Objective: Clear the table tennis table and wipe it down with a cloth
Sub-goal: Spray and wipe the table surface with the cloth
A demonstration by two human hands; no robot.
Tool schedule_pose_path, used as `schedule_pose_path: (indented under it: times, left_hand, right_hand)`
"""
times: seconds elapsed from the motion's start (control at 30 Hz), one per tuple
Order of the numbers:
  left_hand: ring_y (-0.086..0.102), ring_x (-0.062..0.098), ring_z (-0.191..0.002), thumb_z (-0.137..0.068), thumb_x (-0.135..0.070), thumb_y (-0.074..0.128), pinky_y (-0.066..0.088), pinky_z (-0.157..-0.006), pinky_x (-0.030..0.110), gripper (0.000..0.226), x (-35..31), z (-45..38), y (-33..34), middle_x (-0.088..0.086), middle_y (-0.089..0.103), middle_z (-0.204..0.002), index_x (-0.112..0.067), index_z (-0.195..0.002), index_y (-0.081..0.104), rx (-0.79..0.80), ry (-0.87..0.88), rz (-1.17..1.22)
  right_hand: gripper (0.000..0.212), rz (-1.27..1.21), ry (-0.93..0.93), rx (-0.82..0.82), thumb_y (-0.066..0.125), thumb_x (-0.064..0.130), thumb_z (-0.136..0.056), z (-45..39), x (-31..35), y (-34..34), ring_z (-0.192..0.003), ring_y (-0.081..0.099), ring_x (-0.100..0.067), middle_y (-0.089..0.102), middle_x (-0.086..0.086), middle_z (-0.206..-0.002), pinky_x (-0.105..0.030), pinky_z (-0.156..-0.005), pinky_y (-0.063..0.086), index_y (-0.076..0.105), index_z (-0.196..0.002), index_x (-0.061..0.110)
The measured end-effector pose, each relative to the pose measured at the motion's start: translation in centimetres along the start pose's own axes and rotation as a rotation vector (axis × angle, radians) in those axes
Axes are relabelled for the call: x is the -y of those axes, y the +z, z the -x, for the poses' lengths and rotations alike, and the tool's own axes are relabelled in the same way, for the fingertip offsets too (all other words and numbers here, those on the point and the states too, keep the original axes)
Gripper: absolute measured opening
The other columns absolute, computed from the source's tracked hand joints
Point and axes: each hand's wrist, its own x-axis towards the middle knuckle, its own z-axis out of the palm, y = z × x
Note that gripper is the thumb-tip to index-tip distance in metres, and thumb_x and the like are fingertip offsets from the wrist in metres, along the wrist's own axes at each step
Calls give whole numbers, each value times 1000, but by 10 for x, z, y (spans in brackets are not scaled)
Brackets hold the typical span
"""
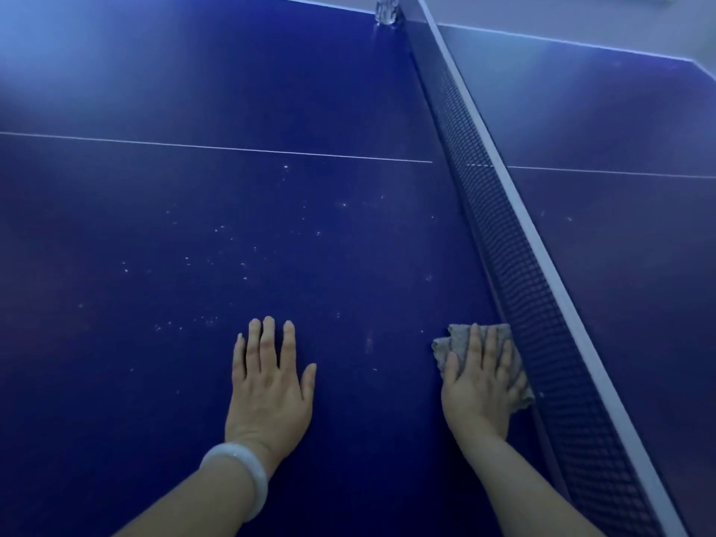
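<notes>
Grey cloth (457, 339) lies crumpled under the flat-fingered right hand (480, 385), right against the net (515, 261). Risk: a stroke outward could snag the mesh (the cloth's edge touches it). Left hand (269, 385) rests open on the blue table (155, 226); pale specks remain ahead of its fingers.

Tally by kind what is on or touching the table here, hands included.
Hands: 2, left hand, right hand
Cloth: 1
Net: 1
Clear object by the net's far end: 1
Bracelet: 1
Total: 6
</notes>
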Motion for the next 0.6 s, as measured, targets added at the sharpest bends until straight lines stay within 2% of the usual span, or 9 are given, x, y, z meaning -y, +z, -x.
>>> schedule_pose_path:
  times: [0.2,0.3,0.37,0.4,0.47,0.6]
  left_hand:
    - [13,29,-149,-96,-51,14,12,-120,49,69,-1,-2,1,15,25,-156,-11,-151,29,-5,-33,-30]
    - [13,27,-149,-95,-52,14,9,-121,46,70,-2,-3,0,14,25,-157,-12,-151,29,-7,-33,-35]
    - [15,28,-148,-96,-52,13,7,-121,45,70,-2,-4,-1,14,27,-156,-11,-150,32,-12,-32,-32]
    - [17,28,-148,-96,-52,13,6,-120,44,70,-2,-4,-1,14,29,-155,-11,-149,33,-14,-31,-30]
    - [20,29,-146,-97,-52,12,6,-120,44,70,-2,-4,-2,15,31,-153,-10,-148,36,-4,-30,-32]
    - [22,29,-146,-96,-51,17,11,-118,46,68,-2,-4,-3,15,32,-153,-10,-148,37,21,-30,-38]
  right_hand:
    - [62,-49,-107,25,10,48,-100,-96,46,-9,-149,-13,-22,-12,1,-163,-52,-119,-9,-3,-156,25]
    - [60,-49,-394,78,7,49,-101,-108,77,-10,-148,-20,-19,-16,3,-162,-48,-118,-15,-5,-155,27]
    - [58,-53,-628,114,4,49,-100,-104,78,-8,-145,-28,-12,-21,9,-161,-44,-118,-20,-9,-154,31]
    - [57,-52,-688,121,3,48,-100,-104,70,-6,-144,-30,-9,-21,10,-161,-42,-118,-20,-10,-153,32]
    - [56,-44,-627,91,6,45,-102,-114,48,-4,-146,-26,-11,-18,8,-162,-43,-119,-17,-9,-153,31]
    - [54,-203,-191,96,9,45,-104,-150,39,-17,-150,-10,-17,-8,6,-164,-44,-120,-10,2,-155,31]
